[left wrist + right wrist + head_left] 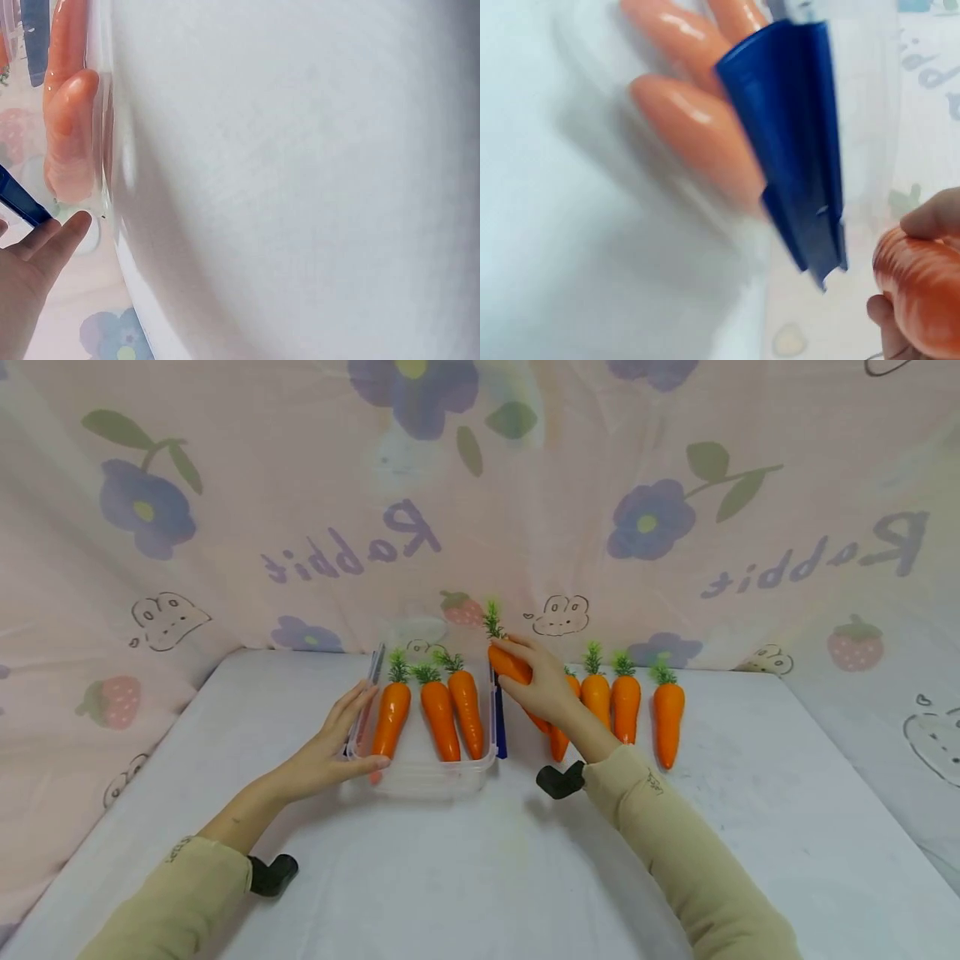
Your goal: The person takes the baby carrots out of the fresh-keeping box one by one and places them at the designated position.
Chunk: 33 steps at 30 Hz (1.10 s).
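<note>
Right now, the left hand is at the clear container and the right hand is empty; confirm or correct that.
Not empty: the right hand holds a carrot, as the head view shows. The left hand is at the clear container.

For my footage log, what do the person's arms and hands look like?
The left sleeve and right sleeve are beige with dark cuff markings. A black angular piece sits by each cuff. The left hand and right hand are bare.

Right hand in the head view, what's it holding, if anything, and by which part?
The right hand holds a carrot by the thick upper part of its orange body, just below the leafy green top.
</note>
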Available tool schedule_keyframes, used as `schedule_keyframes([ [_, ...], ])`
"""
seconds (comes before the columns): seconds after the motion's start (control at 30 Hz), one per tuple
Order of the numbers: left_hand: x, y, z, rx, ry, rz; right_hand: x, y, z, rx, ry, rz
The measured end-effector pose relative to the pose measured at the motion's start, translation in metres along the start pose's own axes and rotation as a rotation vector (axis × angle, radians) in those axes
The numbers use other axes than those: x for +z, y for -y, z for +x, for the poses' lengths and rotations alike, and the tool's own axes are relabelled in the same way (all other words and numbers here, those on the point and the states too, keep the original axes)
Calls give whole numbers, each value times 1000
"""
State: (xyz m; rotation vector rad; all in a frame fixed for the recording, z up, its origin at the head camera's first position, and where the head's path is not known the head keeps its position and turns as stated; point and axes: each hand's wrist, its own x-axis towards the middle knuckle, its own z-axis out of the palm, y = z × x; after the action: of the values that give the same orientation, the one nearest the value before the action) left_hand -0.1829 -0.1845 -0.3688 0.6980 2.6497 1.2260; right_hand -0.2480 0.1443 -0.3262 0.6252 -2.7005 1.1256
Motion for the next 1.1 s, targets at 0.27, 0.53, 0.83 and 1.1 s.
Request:
schedule_keyframes([
  [0.27, -2, 1, -1, 8, -10, 7, -3, -19, -10, 33, -46, -25],
  [0.53, -1, 4, -2, 12, -10, -24, -11, -31, -19, 97, -40, -5],
  [0.83, -1, 3, -1, 12, -7, -17, -24, -45, -35, 141, -81, -44],
  [1.1, -1, 0, -1, 23, -7, -12, -32, -61, -46, 159, -113, -30],
])
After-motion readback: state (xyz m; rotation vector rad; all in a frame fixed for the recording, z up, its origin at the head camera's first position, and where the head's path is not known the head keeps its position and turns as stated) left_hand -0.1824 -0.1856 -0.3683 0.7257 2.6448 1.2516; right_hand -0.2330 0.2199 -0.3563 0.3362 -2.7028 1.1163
